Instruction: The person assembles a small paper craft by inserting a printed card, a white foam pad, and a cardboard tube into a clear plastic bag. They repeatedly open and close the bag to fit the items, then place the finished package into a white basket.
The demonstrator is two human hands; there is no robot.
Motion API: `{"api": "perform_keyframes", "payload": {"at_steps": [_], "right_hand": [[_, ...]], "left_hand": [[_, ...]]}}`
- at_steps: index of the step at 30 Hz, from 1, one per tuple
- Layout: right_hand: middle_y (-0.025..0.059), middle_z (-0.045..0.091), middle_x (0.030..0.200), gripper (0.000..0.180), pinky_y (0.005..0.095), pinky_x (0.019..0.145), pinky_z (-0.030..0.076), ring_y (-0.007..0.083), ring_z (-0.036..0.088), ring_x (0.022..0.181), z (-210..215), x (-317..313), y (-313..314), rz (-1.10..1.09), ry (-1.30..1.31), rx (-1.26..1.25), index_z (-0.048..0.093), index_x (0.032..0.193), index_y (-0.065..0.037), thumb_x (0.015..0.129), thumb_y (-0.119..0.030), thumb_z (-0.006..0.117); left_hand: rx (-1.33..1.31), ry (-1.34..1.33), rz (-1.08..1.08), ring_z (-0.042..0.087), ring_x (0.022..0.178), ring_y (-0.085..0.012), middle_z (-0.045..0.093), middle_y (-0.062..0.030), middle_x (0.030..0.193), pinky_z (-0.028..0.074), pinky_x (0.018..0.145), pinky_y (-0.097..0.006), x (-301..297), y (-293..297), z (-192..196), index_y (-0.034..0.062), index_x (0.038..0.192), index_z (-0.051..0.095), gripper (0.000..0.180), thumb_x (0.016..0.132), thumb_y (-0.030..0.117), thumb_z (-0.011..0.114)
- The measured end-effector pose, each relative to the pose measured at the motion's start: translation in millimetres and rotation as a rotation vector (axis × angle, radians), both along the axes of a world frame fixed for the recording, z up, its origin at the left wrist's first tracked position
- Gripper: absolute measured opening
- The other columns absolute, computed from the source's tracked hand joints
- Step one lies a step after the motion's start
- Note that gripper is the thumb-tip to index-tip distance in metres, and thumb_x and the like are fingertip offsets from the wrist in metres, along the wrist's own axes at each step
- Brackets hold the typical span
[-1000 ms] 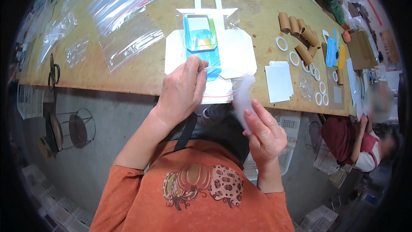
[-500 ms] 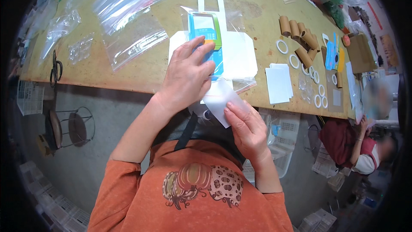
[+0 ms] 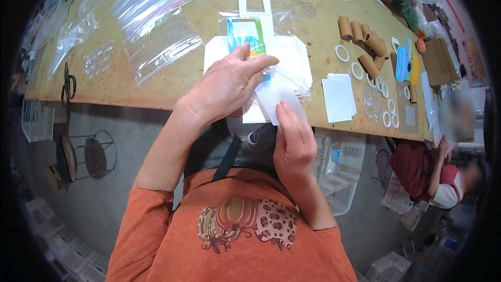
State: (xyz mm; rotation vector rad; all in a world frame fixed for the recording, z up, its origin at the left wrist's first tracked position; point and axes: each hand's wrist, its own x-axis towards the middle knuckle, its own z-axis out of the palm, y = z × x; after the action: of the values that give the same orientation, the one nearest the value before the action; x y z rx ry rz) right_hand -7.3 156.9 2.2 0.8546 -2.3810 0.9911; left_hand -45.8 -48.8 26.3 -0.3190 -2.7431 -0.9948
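A clear zip bag (image 3: 284, 23) with a blue and green printed card (image 3: 260, 42) inside lies over a white die-cut card sheet (image 3: 215, 49) near the table's front edge. My left hand (image 3: 224, 83) rests on the bag, two fingers spread over it. The bag's raised film lies at my thumb and forefinger, which appear closed on its lower edge. Below it, my right hand (image 3: 295, 138) pinches a white slip of paper (image 3: 279, 102) between thumb and fingers. The slip's upper end is at the bag's mouth; whether it is inside is hard to see.
Right of the sheet are a stack of white cards (image 3: 336, 99), white rings (image 3: 357, 71) and cardboard tubes (image 3: 369, 65). Several clear bags (image 3: 156, 42) and black scissors (image 3: 68, 86) lie to the left. A white plastic basket (image 3: 342, 177) stands below the table; another person (image 3: 433, 172) sits far right.
My right hand has moved the slip up toward the bag and turned it more upright. My left hand has shifted slightly, its forefinger now reaching right, and the bag's lower film is lifted.
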Motion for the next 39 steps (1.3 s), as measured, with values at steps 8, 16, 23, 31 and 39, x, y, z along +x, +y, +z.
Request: {"api": "perform_keyframes", "payload": {"at_steps": [8,16,23,31,39], "right_hand": [[0.0248,0.067,0.122,0.034,0.0525,0.11,0.044,0.0402,0.066,0.113,-27.1,-37.8,-28.0,-0.034,0.014,0.202,0.064,0.122,0.007,0.092,-0.008,0.059],[0.0291,0.06,0.134,0.041,0.0547,0.112,0.041,0.0446,0.058,0.125,-36.8,-58.4,-39.0,0.007,-0.084,0.021,0.061,0.126,0.011,0.092,-0.011,0.058],[0.0246,0.065,0.119,0.027,0.0485,0.108,0.046,0.0396,0.061,0.119,-33.6,-34.9,-16.7,0.014,0.078,0.226,0.066,0.109,0.006,0.087,-0.01,0.062],[0.0113,0.069,0.106,0.023,0.0379,0.08,0.052,0.0283,0.067,0.093,-11.3,-30.5,43.0,0.06,0.216,0.063,0.069,0.107,-0.003,0.085,-0.009,0.067],[0.0094,0.068,0.105,0.019,0.0427,0.086,0.05,0.0302,0.063,0.097,-9.7,-82.4,203.2,-0.632,0.071,0.284,0.069,0.105,-0.005,0.087,-0.012,0.072]], "left_hand": [[-0.017,0.029,-0.058,0.051,0.13,-0.0523,0.044,-0.0412,0.142,0.046,0.108,-0.049,8.9,8.7,-2.6,0.0261,0.143,0.06,0.048,0.098,0.011,0.056],[-0.129,0.021,-0.04,0.051,0.129,-0.0505,0.045,-0.0386,0.144,0.041,0.11,-0.051,16.6,14.9,-7.1,0.0273,0.142,0.061,0.049,0.095,0.016,0.06],[-0.229,-0.087,0.005,0.05,0.132,-0.048,0.048,-0.0344,0.146,0.038,0.113,-0.049,16.7,19.8,4.5,0.022,0.145,0.059,0.049,0.096,0.016,0.059],[-0.287,-0.059,0.056,0.048,0.135,-0.0428,0.049,-0.0282,0.147,0.034,0.115,-0.049,16.1,31.0,-7.4,0.0154,0.142,0.061,0.048,0.094,0.014,0.061],[-0.342,-0.023,0.073,0.045,0.139,-0.0416,0.049,-0.0292,0.147,0.03,0.117,-0.051,21.2,31.8,-14.6,0.015,0.139,0.063,0.048,0.091,0.018,0.067]]}}
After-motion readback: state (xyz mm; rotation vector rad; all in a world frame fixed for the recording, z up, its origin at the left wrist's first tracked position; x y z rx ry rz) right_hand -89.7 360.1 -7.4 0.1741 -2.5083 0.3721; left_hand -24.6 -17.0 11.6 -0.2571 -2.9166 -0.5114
